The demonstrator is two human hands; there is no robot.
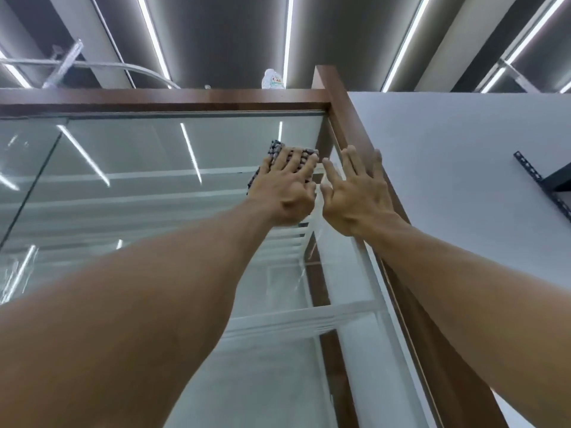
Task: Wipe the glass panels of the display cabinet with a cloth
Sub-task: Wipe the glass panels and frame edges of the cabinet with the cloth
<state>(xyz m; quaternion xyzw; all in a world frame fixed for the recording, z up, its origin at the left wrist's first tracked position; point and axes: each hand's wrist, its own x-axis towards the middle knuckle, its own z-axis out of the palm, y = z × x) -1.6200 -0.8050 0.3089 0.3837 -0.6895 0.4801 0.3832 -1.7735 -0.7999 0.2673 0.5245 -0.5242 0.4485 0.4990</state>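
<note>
The left hand (pixel 287 188) presses straight, spread fingers on the dark knobbly woven cloth (pixel 277 148), which looks soft, light and best held under a flat palm, high on the right of the clear, fragile glass panel (pixel 148 186), while the right hand (pixel 355 196) rests straight-fingered just beside it, by the brown wooden cabinet frame (pixel 346 118).

Cloth (pixel 279 148): dark grey, small pale checks.
Cabinet frame (pixel 185 98): reddish-brown wood grain.
Wall (pixel 448 143): plain pale grey.
Ceiling (pixel 216 35): dark grey, white light strips (pixel 153 38).
Bracket (pixel 531 173): black.

Nothing legible: the label (pixel 273 82) on the bottle (pixel 269 74) atop the cabinet (pixel 154 99) shows only blurred red marks.
</note>
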